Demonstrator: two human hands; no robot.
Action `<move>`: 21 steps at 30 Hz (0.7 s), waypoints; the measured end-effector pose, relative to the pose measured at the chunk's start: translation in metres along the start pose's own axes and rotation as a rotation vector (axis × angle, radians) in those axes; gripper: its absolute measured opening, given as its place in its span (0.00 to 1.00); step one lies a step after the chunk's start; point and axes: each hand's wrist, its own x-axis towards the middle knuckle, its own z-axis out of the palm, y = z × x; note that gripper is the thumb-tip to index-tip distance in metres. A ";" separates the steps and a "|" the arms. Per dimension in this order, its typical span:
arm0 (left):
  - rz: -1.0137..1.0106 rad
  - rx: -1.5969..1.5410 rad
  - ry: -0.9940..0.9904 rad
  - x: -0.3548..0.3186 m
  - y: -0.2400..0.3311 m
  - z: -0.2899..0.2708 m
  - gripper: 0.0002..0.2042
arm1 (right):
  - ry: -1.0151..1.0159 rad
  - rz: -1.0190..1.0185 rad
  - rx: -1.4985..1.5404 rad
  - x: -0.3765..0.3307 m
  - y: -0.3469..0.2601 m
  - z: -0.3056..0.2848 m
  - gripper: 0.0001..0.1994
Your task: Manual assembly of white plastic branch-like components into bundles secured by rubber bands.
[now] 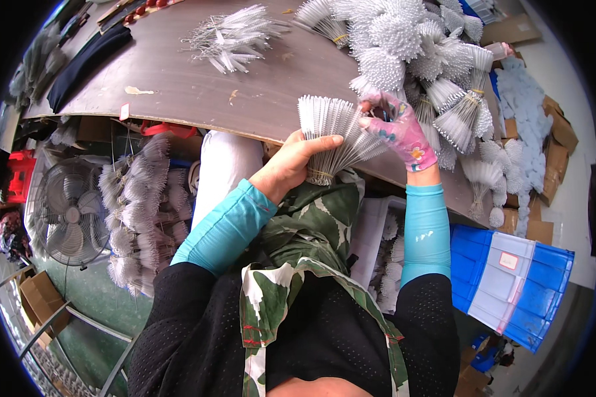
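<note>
The fan of white bristly stems (334, 129) sits just above the middle of the frame, spread wide at the top and pinched to a bundle at the bottom, where a thin band wraps it. It hangs over the near edge of the grey table (179, 86).

My left hand (297, 162) is bare and closed around the narrow base of the fan, fingers curled over the front of the stems and pointing toward the right of the frame, the wrist bent up from a teal sleeve (225, 228) that comes in from the lower left. My right hand (398, 129) wears a pink flowered glove; its fingers are pinched together on the upper right edge of the fan, with the back of the hand turned toward me and the forearm rising almost straight up from the lower edge of the frame in another teal sleeve.

Just beyond the gloved hand, in the upper right, lies a heap of finished white bristly bunches (410, 46). A looser scatter of stems (232, 36) lies at the upper middle of the table. Below the table at the left are more bunches (139, 212) and a floor fan (69, 215); a blue crate (510, 284) stands at the lower right.
</note>
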 end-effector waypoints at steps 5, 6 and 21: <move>-0.032 -0.002 -0.026 0.009 -0.010 0.003 0.18 | 0.023 0.189 -0.088 -0.001 -0.001 -0.008 0.09; -0.036 -0.021 -0.032 0.010 -0.013 0.005 0.18 | 0.069 0.178 -0.092 0.001 0.001 0.001 0.09; -0.138 -0.296 -0.151 0.030 -0.028 0.019 0.20 | 0.009 0.230 -0.142 -0.018 -0.039 -0.014 0.09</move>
